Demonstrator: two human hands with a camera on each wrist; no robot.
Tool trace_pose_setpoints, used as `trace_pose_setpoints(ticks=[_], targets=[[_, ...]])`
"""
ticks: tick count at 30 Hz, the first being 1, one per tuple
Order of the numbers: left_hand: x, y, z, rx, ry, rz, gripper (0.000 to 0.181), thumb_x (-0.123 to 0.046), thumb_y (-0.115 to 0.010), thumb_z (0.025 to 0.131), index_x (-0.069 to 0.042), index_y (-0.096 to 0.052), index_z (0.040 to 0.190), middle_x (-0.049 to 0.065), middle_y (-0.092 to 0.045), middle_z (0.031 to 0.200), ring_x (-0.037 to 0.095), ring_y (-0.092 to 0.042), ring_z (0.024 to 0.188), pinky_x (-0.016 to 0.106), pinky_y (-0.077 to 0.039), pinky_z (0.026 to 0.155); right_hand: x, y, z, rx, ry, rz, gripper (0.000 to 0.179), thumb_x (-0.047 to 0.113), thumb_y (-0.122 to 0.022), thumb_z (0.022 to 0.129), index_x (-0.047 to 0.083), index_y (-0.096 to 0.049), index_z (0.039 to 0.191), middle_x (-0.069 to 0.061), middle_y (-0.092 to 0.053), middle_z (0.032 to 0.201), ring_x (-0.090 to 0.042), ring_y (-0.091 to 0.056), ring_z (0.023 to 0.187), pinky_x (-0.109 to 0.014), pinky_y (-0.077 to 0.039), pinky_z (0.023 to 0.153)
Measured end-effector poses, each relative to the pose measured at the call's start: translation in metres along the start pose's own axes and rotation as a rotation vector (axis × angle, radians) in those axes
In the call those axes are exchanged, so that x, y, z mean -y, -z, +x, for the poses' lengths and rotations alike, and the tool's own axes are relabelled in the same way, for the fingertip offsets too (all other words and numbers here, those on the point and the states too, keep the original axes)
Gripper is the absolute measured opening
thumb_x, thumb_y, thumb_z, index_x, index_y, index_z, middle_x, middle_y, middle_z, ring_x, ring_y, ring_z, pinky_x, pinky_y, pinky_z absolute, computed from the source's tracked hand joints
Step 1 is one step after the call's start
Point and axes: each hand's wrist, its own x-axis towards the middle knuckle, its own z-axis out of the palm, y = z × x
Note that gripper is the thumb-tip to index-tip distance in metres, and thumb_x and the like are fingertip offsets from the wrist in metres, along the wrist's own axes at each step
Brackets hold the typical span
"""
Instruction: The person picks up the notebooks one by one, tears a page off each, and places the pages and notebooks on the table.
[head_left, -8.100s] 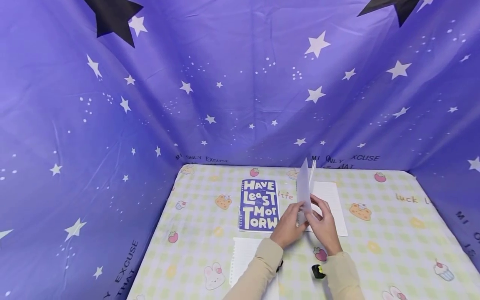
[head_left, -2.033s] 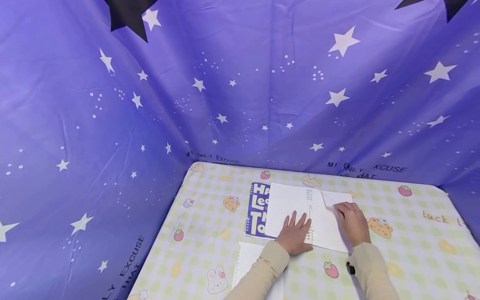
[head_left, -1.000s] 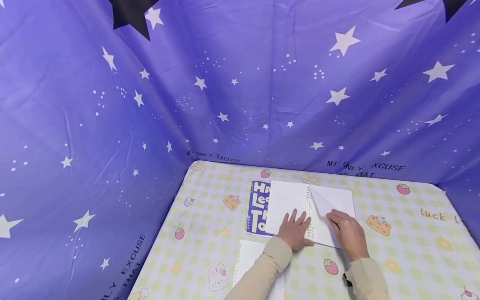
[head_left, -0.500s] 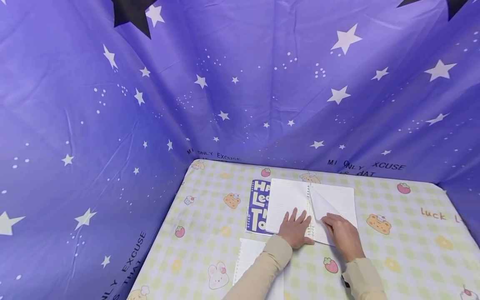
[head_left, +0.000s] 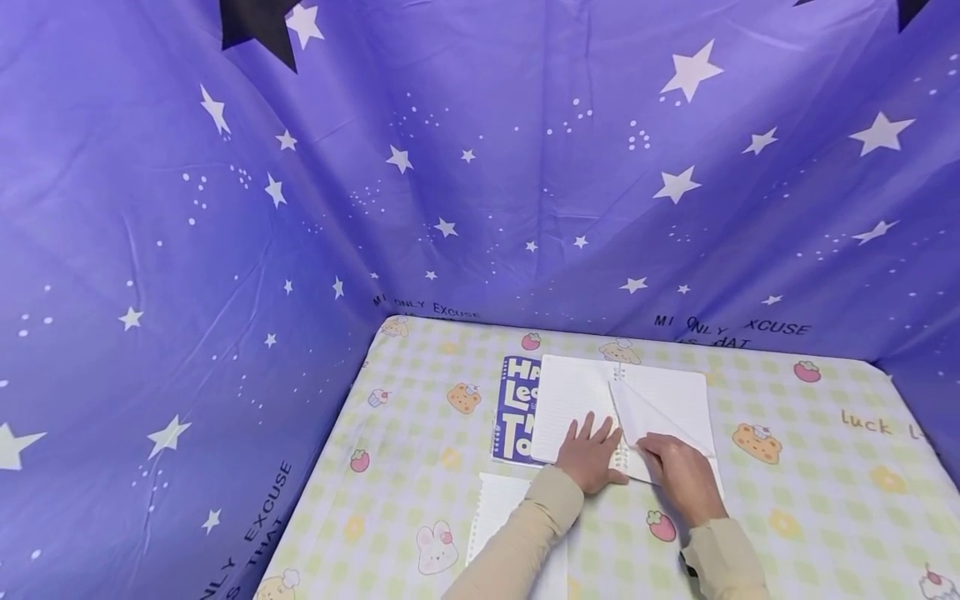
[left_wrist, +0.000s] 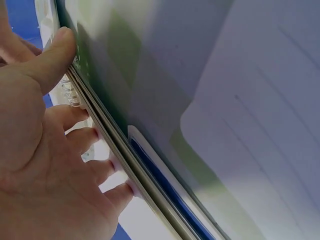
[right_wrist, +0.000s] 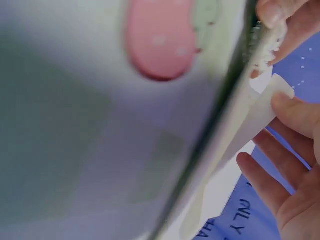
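An open ring-bound notebook (head_left: 573, 392) with lined white pages lies mid-table. My left hand (head_left: 591, 457) presses flat on its left page, fingers spread, thumb by the rings. My right hand (head_left: 684, 475) pinches the lower corner of a white page (head_left: 641, 412), which slants up over the right half. In the right wrist view, thumb and finger of the right hand (right_wrist: 290, 165) grip that page (right_wrist: 257, 117) beside the rings (right_wrist: 270, 50); the other fingers are extended. Along the notebook's edge lies the left hand (left_wrist: 55, 140) in the left wrist view. Whether the page is free of the rings, I cannot tell.
Partly under the notebook is a blue notebook (head_left: 513, 421) with large white letters. A loose lined sheet (head_left: 495, 508) with a ragged holed edge lies nearer, partly beneath the left sleeve. The checked tablecloth (head_left: 405, 467) ends at a purple star-printed curtain (head_left: 480, 208).
The notebook, earlier held upright, now lies open over the blue one. Over the last two seconds my right hand has drawn the page corner left and nearer, towards the rings; my left hand stays put.
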Motion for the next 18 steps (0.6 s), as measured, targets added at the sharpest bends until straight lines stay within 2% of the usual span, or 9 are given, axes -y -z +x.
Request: trace_pose_setpoints(ticks=[5, 9, 14, 18], targets=[[-0.001, 0.0, -0.001, -0.013, -0.007, 0.0, 0.079, -0.071, -0.049, 0.089, -0.033, -0.031, 0.156, -0.013, -0.025, 0.163, 0.017, -0.021, 0.152, 0.034, -0.024, 0.123, 0.0, 0.0, -0.004, 0.018, 0.033, -0.004, 0.009, 0.0, -0.072, 0.085, 0.002, -0.076, 0.093, -0.018, -0.074, 0.1, -0.039, -0.069, 0.097, -0.056, -0.055, 0.084], [-0.001, 0.002, -0.003, -0.016, -0.012, -0.008, 0.08, -0.072, -0.05, 0.088, -0.032, -0.034, 0.155, -0.012, -0.027, 0.162, 0.017, -0.022, 0.151, 0.034, -0.024, 0.122, 0.0, 0.001, -0.01, 0.035, 0.017, 0.004, 0.009, 0.002, -0.071, 0.086, 0.002, -0.076, 0.094, -0.018, -0.074, 0.101, -0.04, -0.069, 0.097, -0.057, -0.055, 0.083], [0.001, 0.003, -0.003, -0.029, -0.012, 0.005, 0.08, -0.073, -0.05, 0.087, -0.033, -0.034, 0.154, -0.013, -0.027, 0.162, 0.017, -0.023, 0.151, 0.033, -0.025, 0.122, 0.002, 0.005, -0.013, -0.027, 0.005, 0.037, 0.014, 0.0, -0.069, 0.087, -0.001, -0.074, 0.1, -0.02, -0.073, 0.104, -0.042, -0.069, 0.098, -0.058, -0.054, 0.085], [0.001, 0.001, -0.002, -0.024, -0.02, 0.006, 0.08, -0.072, -0.049, 0.087, -0.032, -0.033, 0.155, -0.013, -0.026, 0.163, 0.017, -0.022, 0.151, 0.034, -0.025, 0.122, 0.005, 0.011, -0.015, -0.061, 0.013, 0.051, 0.015, -0.002, -0.07, 0.086, -0.001, -0.074, 0.1, -0.018, -0.074, 0.101, -0.041, -0.07, 0.094, -0.057, -0.054, 0.083]])
